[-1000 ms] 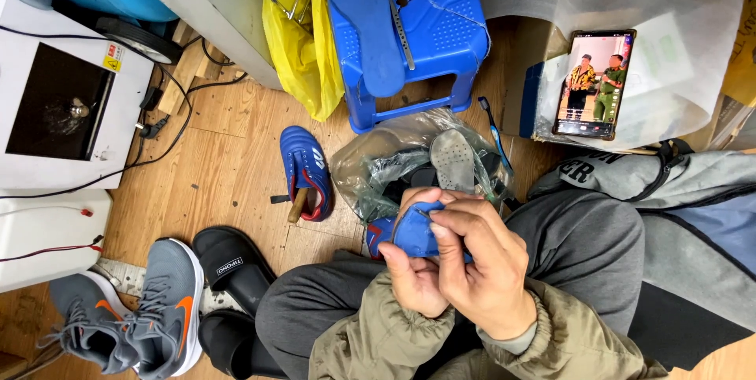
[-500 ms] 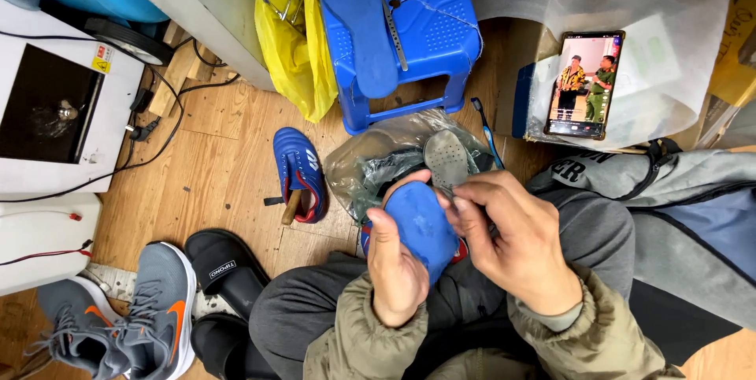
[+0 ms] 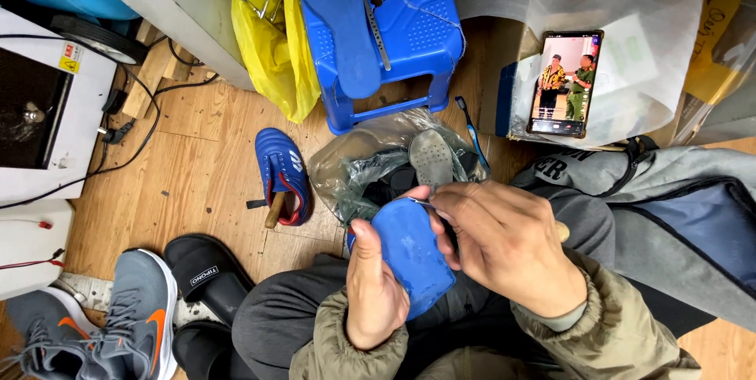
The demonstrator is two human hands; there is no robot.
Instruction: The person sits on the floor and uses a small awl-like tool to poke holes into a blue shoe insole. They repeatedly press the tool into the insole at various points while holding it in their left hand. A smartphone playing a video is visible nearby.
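Now tilting the blue shoe sole [image 3: 409, 258] more upright than half a second ago, turning its flat face to the camera. Clamping it over the lap in the left hand [image 3: 378, 293], thumb along its left edge. Pinching a thin metal tool [image 3: 421, 202] at the toe in the right hand [image 3: 504, 246]. Judging short, steady strokes best, keeping the left grip firm just below the tool tip.

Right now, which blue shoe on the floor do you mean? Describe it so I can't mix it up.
Start at the blue plastic stool at top centre. Below and left of it, on the wooden floor, beside the clear plastic bag, lies the blue shoe. Unlike the grey sneakers and black slides, it is bright blue with red lining and a wooden handle sticking out.
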